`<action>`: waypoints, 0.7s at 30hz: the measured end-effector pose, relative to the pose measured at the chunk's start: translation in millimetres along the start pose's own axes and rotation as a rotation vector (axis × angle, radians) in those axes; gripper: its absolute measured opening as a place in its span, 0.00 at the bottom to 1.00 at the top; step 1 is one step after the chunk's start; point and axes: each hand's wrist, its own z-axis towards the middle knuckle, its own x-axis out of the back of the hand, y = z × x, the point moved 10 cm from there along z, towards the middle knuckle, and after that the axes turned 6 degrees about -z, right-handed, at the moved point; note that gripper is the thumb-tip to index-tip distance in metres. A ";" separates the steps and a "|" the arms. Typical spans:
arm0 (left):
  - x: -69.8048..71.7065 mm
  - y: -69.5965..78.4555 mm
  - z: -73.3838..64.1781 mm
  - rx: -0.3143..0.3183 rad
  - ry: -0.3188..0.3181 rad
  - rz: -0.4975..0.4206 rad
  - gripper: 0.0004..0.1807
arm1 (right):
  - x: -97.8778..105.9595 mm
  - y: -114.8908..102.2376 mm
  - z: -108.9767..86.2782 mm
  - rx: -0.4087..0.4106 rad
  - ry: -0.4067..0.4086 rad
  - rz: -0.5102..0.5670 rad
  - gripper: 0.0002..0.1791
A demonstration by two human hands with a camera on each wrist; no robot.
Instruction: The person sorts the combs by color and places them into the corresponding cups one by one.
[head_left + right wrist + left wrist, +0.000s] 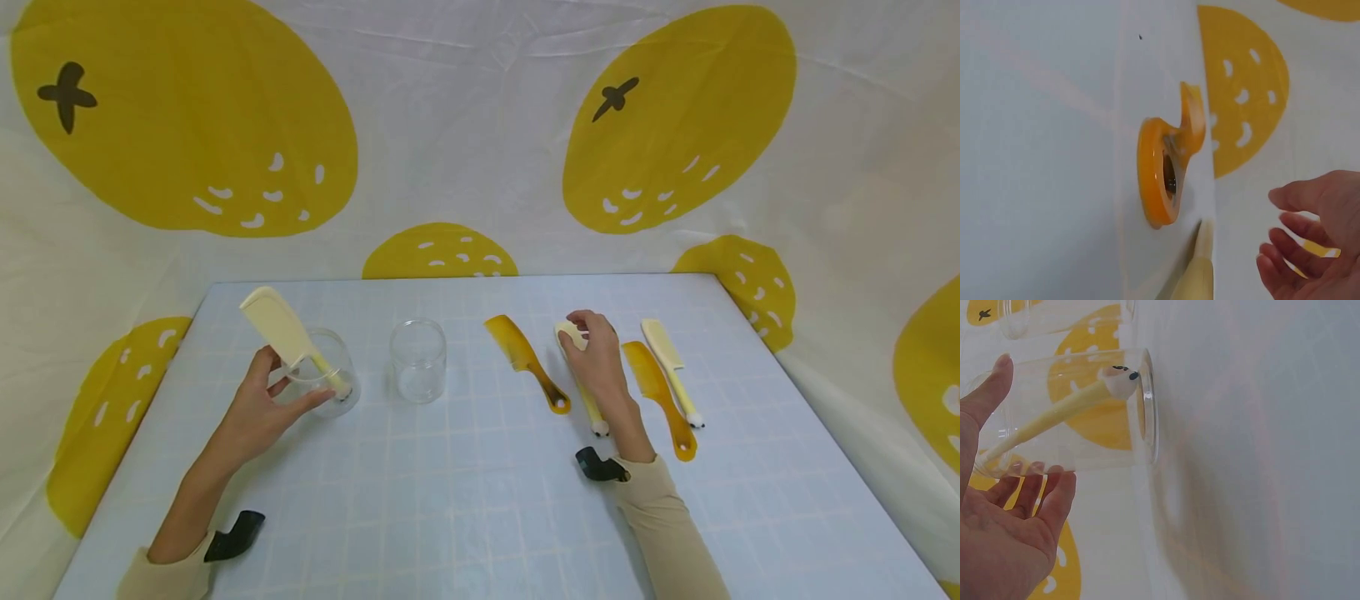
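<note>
My left hand (258, 408) grips a clear glass cup (347, 354), thumb on one side and fingers on the other. A cream comb (277, 323) leans in this cup, its wide toothed part sticking out above the rim. The left wrist view shows its yellow handle (1063, 415) slanting inside, the white animal-face end near the cup's base. Over on the right, my right hand (600, 362) hovers above another cream comb (591, 410), partly covering it. In the right wrist view, the right fingers (1300, 250) are loosely bent with nothing between them.
A second glass cup (418, 362) stands right of the held one. An amber comb (525, 358) lies left of my right hand. To its right lie another amber comb (660, 396) and a cream comb (671, 354). A patterned cloth (465, 125) hangs behind the table.
</note>
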 end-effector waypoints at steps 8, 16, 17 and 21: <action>0.7 -1.7 0.9 0.021 0.000 0.009 0.52 | -11.2 20.0 0.2 -0.078 -0.123 -0.047 0.20; 0.8 -0.1 1.7 0.007 -0.004 -0.002 0.50 | -19.8 30.7 -2.6 -0.095 -0.218 -0.105 0.24; 1.1 -0.5 1.6 0.009 -0.004 0.002 0.50 | -20.5 31.4 -3.0 -0.095 -0.225 -0.113 0.24; 1.4 -1.6 0.9 0.018 -0.006 0.016 0.51 | -22.3 33.8 -5.1 -0.108 -0.251 -0.140 0.24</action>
